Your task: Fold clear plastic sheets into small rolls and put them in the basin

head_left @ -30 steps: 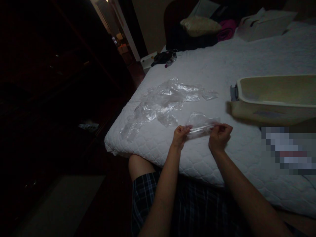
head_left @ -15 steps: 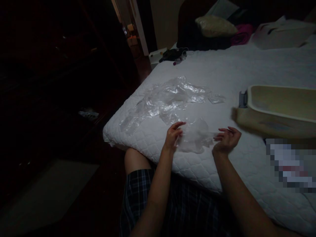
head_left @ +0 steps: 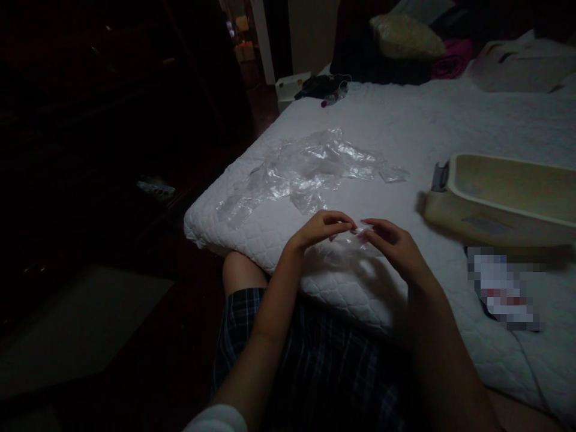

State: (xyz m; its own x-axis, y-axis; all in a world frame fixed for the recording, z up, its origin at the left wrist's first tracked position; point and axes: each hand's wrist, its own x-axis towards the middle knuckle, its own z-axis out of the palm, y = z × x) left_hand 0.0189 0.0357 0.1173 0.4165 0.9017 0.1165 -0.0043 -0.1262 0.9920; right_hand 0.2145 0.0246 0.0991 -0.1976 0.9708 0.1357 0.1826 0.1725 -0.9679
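A clear plastic bag (head_left: 351, 245) hangs bunched between my two hands, just above the front edge of the white quilted bed (head_left: 355, 300). My left hand (head_left: 321, 229) pinches its upper edge from the left, thumb and fingertips together. From the right, my right hand (head_left: 390, 240) grips the same gathered part, its fingertips almost touching those of the left. Beyond the hands lies a spread of crumpled clear plastic bags (head_left: 310, 165) on the bed.
At the right stands a cream plastic bin (head_left: 486, 219) with a grey latch. A blurred-out flat item (head_left: 499, 288) lies in front of it. Farther back are a stuffed yellowish bag (head_left: 407, 37), a pink rolled cloth (head_left: 452, 58) and a white box (head_left: 517, 66).
My hands have come together from either side of the bag. Its stretched-out sheet is now gathered up at the fingertips. The camera view has shifted slightly.
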